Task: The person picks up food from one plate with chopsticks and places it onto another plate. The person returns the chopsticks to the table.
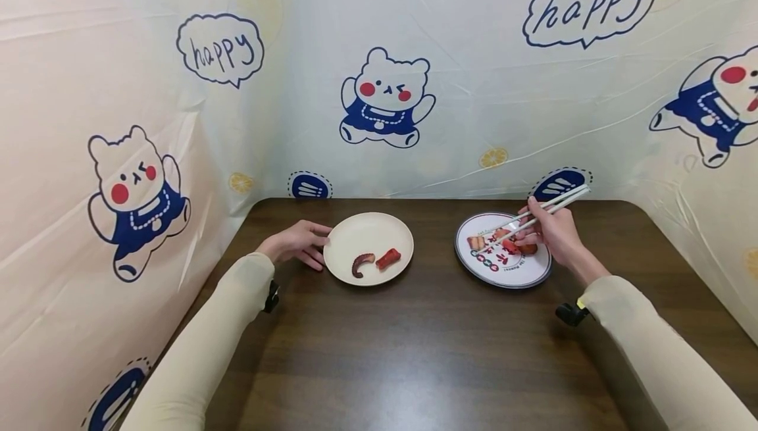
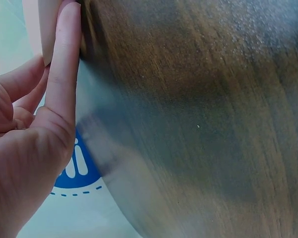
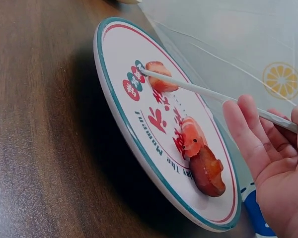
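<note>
Left of the right hand [image 1: 553, 230], a browned food chunk [image 3: 158, 67] is set near the tips of gripped chopsticks [image 3: 203, 91], the cream plate [image 1: 367, 233] being pinched by the left hand [image 1: 296, 241].

We see a plain cream plate [image 1: 367, 237] and a teal-rimmed, red-printed white plate [image 3: 126, 47]. Our table [image 1: 379, 339] is grained brown.

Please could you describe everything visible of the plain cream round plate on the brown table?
The plain cream round plate looks smooth and unpatterned, perhaps plastic or ceramic. It sits face up near the far edge of the brown wood-grain table. A curled dark-red tentacle-like piece and a red blocky piece lie on its nearer half. The person's left hand touches its left rim.
</note>
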A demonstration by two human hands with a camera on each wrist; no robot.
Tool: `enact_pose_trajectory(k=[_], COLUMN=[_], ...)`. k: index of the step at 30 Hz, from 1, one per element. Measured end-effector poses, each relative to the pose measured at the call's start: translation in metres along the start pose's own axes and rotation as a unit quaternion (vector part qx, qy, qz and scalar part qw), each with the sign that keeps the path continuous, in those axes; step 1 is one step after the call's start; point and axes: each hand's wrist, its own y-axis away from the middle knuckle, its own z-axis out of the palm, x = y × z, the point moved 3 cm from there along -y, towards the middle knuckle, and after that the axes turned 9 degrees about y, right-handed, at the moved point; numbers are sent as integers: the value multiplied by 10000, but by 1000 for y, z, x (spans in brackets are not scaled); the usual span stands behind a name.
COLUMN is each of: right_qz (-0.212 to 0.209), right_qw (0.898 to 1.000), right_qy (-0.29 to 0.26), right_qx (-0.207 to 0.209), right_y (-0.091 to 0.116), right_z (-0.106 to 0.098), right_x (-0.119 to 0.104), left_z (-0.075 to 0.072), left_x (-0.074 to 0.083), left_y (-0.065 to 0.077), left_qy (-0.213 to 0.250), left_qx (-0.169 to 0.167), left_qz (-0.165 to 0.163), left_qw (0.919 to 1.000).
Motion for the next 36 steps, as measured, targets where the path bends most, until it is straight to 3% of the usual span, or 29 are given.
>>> enact_pose_trajectory(k=[22,31,36], right_qz=[-93,-27,-200], right_qw=[9992,9998,9982], right_qy=[363,90,537], right_qx=[-153,-168,-192], right_y=[-6,-2,1], right_z=[5,6,12], right_x=[-1,-1,-8], left_z=[-1,-1,-1], left_x=[0,-3,-2], left_y=[-2,-5,-3], left_qy=[17,76,98], left_qx=[79,-15,-16], left_qz=[-70,-21,7], left_qw=[9999,10000,10000])
